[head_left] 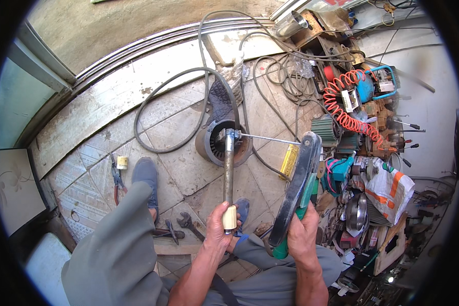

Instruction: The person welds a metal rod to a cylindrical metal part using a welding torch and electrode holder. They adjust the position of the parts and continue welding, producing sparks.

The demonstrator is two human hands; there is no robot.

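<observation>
My left hand (218, 224) is closed around the lower end of a metal tube (229, 173), where a cream-coloured grip piece (230, 218) shows. The tube's upper end has a small metal fitting and lies over the mouth of a round grey motor housing (205, 145), which has a slotted inside. From that fitting a thin metal rod (271, 137) runs right, to the top of a long black and green tool (297, 188). My right hand (303, 232) grips this tool by its green handle. I cannot make out its exact kind or how the rod joins it.
Pliers (117, 181) and a cream cap (122, 162) lie left of my shoe (146, 181). A wrench (189, 222) lies in front of me. Dark cable (137, 122) loops over the tiles. Motors, a red coiled hose (341, 120) and a white sack (390, 191) crowd the right.
</observation>
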